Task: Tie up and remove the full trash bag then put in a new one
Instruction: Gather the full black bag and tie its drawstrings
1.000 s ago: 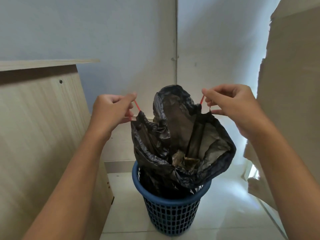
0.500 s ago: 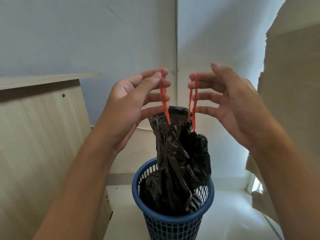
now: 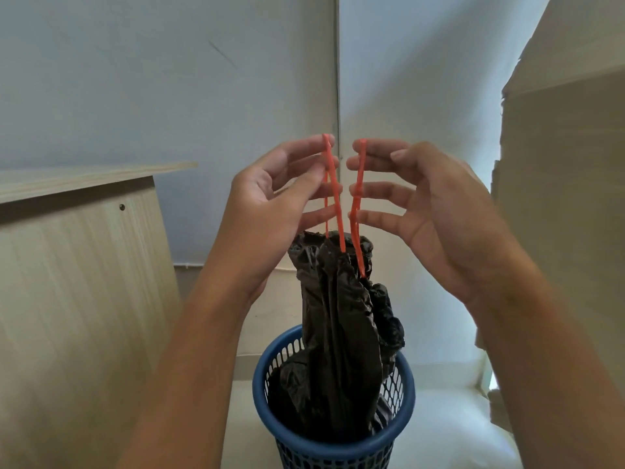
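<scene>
While both hands hold the drawstrings up, the black trash bag hangs in a narrow gathered column, its lower part down inside the blue mesh bin, its puckered neck well above the rim.

Left hand: fingers extended, spread, the left orange drawstring loop draped over the fingertips, thumb pressing against it. Right hand: fingers likewise straight and fanned, the right orange drawstring loop hooked across their tips. Neither hand clenched; strings carried on straight fingers, loops close together but apart.

Handling, as judged: thin crinkled film, soft, no stiffness of its own; it collapses wherever unsupported. Load looks light, since the column hangs slack and the strings run thin without cutting into fingers. Film is likely slippery and liable to tear if grabbed low. Best hold is the drawstrings themselves, or the bunched neck just below them for the knot.

Writing: none readable on bag, bin, wooden cabinet at left, or cardboard at right. No brand marks visible.
</scene>
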### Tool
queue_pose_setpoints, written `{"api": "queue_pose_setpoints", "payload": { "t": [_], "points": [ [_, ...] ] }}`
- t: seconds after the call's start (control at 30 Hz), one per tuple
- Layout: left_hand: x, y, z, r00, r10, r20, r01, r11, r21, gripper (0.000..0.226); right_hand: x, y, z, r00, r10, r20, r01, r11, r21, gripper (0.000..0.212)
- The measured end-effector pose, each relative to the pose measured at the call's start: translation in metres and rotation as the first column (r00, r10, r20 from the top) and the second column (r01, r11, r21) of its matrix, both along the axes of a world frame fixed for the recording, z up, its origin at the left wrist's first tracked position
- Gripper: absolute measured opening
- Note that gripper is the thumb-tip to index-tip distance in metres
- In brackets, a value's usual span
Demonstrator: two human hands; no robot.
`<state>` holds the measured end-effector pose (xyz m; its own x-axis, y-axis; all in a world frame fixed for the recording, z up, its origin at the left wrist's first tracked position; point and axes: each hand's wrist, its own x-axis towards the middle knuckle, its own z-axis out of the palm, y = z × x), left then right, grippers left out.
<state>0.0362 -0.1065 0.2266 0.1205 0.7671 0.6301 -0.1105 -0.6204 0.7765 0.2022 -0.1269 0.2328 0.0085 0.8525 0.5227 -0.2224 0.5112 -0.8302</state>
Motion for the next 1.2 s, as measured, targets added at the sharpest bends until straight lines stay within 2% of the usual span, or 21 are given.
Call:
{"api": "queue_pose_setpoints", "payload": {
  "t": [0.2,0.27,0.33,0.43,0.5,0.57,0.63,0.7,0.73,0.77,0.8,0.87,0.93,1.07,1.2],
  "points": [
    [0.003,0.003,0.0,0.963,0.239,-0.125,-0.212,0.958,0.192,0.027,0.002,-0.007,0.01,0.998,0.059,-0.004,-0.059,0.994,0.096,0.04],
    [0.004,0.004,-0.002,0.967,0.192,-0.17,-0.164,0.972,0.167,0.031,0.003,-0.009,0.012,0.997,0.074,0.014,-0.076,0.989,0.129,0.042],
    [0.005,0.004,-0.005,0.976,0.063,-0.209,-0.04,0.993,0.112,0.041,0.002,-0.01,0.012,0.997,0.074,0.019,-0.076,0.986,0.15,0.042],
    [0.003,0.005,-0.012,0.957,-0.083,-0.277,0.106,0.992,0.066,0.065,-0.002,-0.011,0.011,0.999,0.017,0.043,-0.024,0.986,0.162,0.037],
    [0.004,0.007,-0.017,0.958,-0.107,-0.267,0.125,0.991,0.048,0.08,-0.005,-0.012,0.01,0.996,-0.028,0.088,0.013,0.985,0.17,0.036],
    [0.005,0.01,-0.021,0.971,-0.072,-0.226,0.087,0.995,0.057,0.084,-0.007,-0.01,0.009,0.982,-0.113,0.149,0.084,0.978,0.189,0.035],
    [0.006,0.011,-0.023,0.985,-0.019,-0.17,0.03,0.997,0.066,0.081,-0.009,-0.005,0.003,0.936,-0.286,0.205,0.227,0.936,0.269,0.027],
    [0.005,0.014,-0.024,0.993,0.024,-0.114,-0.018,0.999,0.047,0.08,-0.005,0.005,-0.008,0.813,-0.53,0.241,0.409,0.814,0.412,0.014],
    [0.005,0.017,-0.024,0.994,0.045,-0.099,-0.042,0.999,0.034,0.081,-0.003,0.011,-0.014,0.746,-0.611,0.265,0.468,0.764,0.443,0.015],
    [0.004,0.02,-0.023,0.994,0.063,-0.094,-0.061,0.998,0.023,0.081,-0.001,0.017,-0.022,0.703,-0.641,0.307,0.498,0.753,0.431,0.026],
    [0.004,0.023,-0.023,0.993,0.072,-0.098,-0.071,0.997,0.014,0.082,0.001,0.024,-0.031,0.694,-0.62,0.366,0.499,0.781,0.376,0.039],
    [0.005,0.03,-0.02,0.992,0.056,-0.116,-0.057,0.998,-0.005,0.084,0.001,0.036,-0.048,0.728,-0.502,0.467,0.46,0.863,0.21,0.061],
    [0.007,0.034,-0.018,0.987,0.006,-0.16,-0.01,1.0,-0.025,0.084,-0.005,0.045,-0.063,0.777,-0.398,0.488,0.387,0.913,0.129,0.067],
    [0.013,0.037,-0.01,0.962,-0.035,-0.27,0.03,0.999,-0.024,0.084,-0.026,0.055,-0.079,0.874,-0.243,0.421,0.238,0.969,0.067,0.041],
    [0.014,0.041,-0.002,0.969,0.038,-0.245,-0.026,0.998,0.053,0.084,-0.039,0.069,-0.096,0.826,-0.347,0.444,0.383,0.924,0.008,0.021]
  ]
}}
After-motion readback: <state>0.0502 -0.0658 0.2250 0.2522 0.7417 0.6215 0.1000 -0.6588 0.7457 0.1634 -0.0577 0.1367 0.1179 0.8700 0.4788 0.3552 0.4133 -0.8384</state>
